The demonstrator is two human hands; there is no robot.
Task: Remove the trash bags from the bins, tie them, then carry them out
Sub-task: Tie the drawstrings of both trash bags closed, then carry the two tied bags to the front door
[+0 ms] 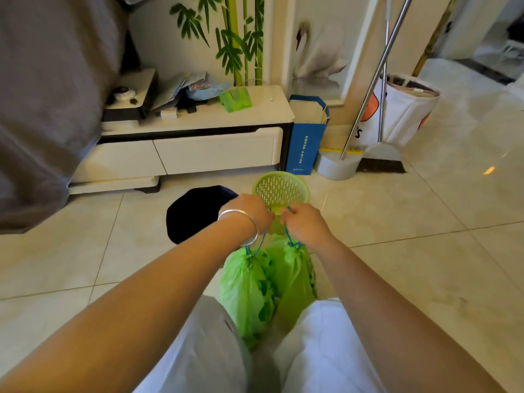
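Two green trash bags hang side by side in front of my legs, each cinched by a blue drawstring. My left hand (252,212), with a silver bangle at the wrist, grips the drawstring of the left bag (246,290). My right hand (303,222) grips the drawstring of the right bag (292,276). Just beyond my hands stands a green perforated bin (280,188) on the tiled floor, with no bag in it.
A dark round cushion (195,211) lies on the floor left of the bin. Behind it stands a white low cabinet (198,148) with clutter on top. A blue paper bag (304,137), a broom and dustpan (377,154) and a white tote (405,109) stand at the right.
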